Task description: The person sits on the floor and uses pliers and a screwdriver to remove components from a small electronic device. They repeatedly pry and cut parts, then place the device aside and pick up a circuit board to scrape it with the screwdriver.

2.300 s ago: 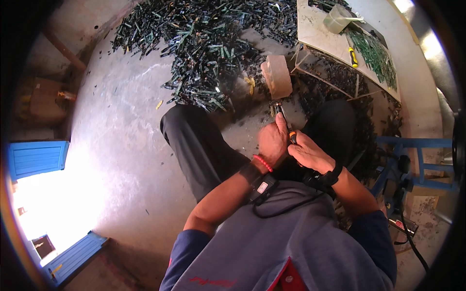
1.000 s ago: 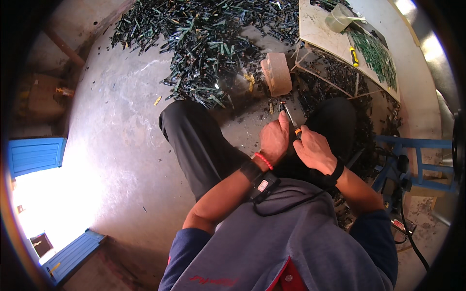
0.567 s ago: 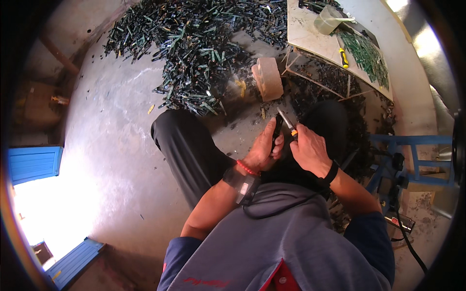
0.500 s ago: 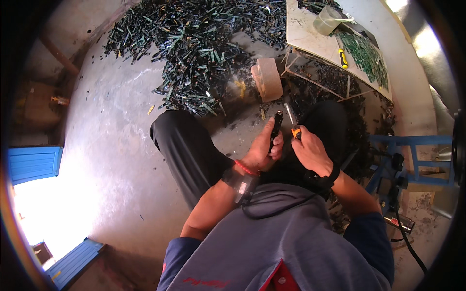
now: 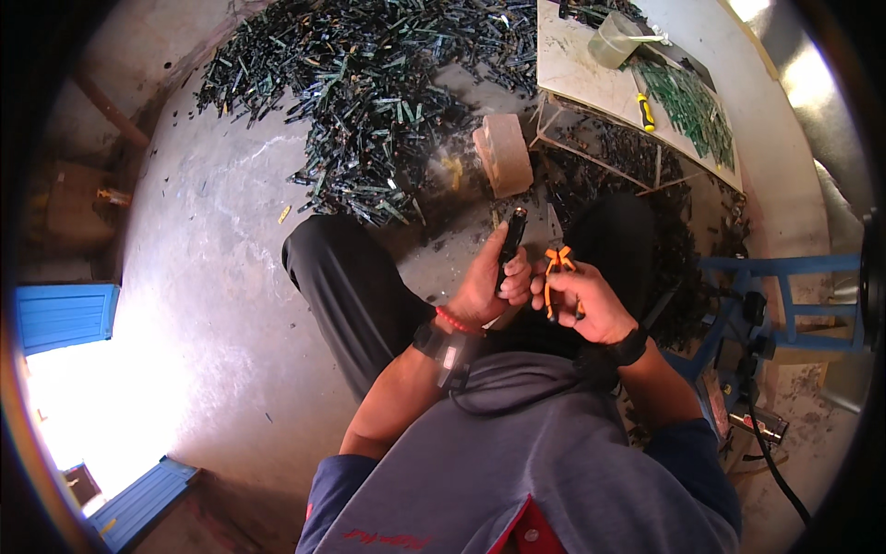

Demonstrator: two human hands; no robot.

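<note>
My left hand (image 5: 489, 282) is closed round a slim black stick-shaped piece (image 5: 512, 242), its far end tilted up and away from me. Close beside it on the right, my right hand (image 5: 591, 303) grips small orange-and-black pliers (image 5: 557, 261). Fingers hide part of the pliers, and a small gap parts them from the black piece. Both hands are above my lap, between my knees.
A heap of dark strips (image 5: 369, 120) covers the floor ahead. Beyond my hands stands a pinkish block (image 5: 505, 157). On the low table (image 5: 577, 69) are a plastic jug (image 5: 613, 42), a yellow-and-black screwdriver (image 5: 645, 112) and green strips (image 5: 688, 111). A blue stool (image 5: 794, 268) stands right.
A screwdriver with a metal shaft has left my right hand, which now holds the orange pliers. My left hand keeps the black piece and has shifted slightly left.
</note>
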